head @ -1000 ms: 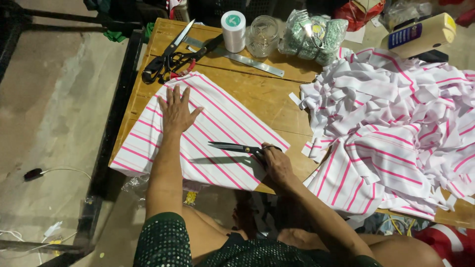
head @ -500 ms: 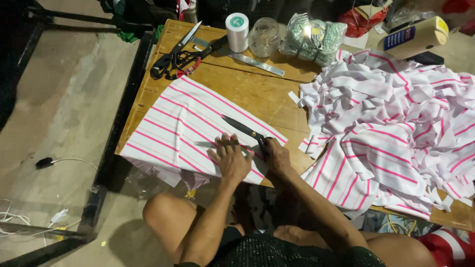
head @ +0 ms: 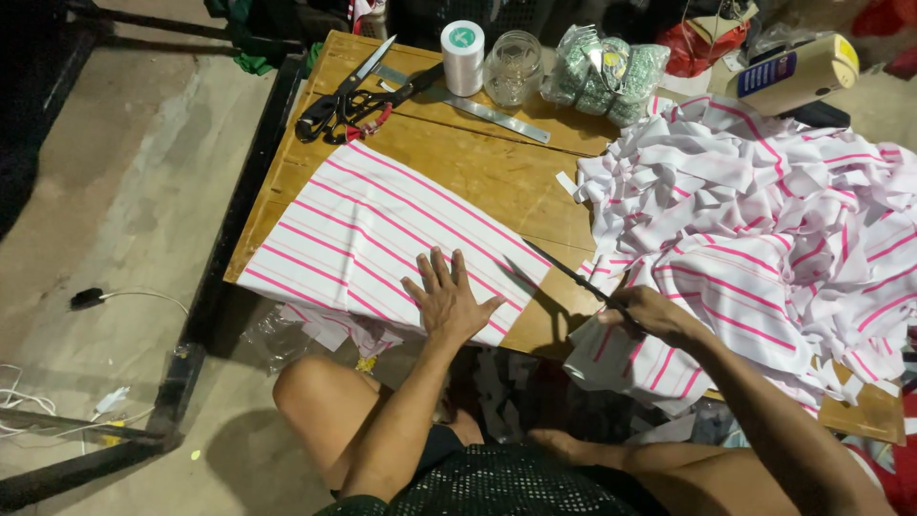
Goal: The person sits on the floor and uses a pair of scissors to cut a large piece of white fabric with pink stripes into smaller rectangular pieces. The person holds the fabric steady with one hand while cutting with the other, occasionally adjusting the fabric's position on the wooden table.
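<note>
Left hand (head: 447, 301) flat on striped cloth (head: 382, 234), right hand (head: 650, 313) gripping scissors (head: 573, 277)

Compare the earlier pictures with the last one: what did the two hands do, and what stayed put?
The left hand slid from the far part of the striped fabric piece to its near edge and lies flat there. The right hand drew the scissors off the piece, rightwards to the table edge beside the heap of striped cloth. The striped piece, thread spool, jar and spare shears kept their places.
</note>
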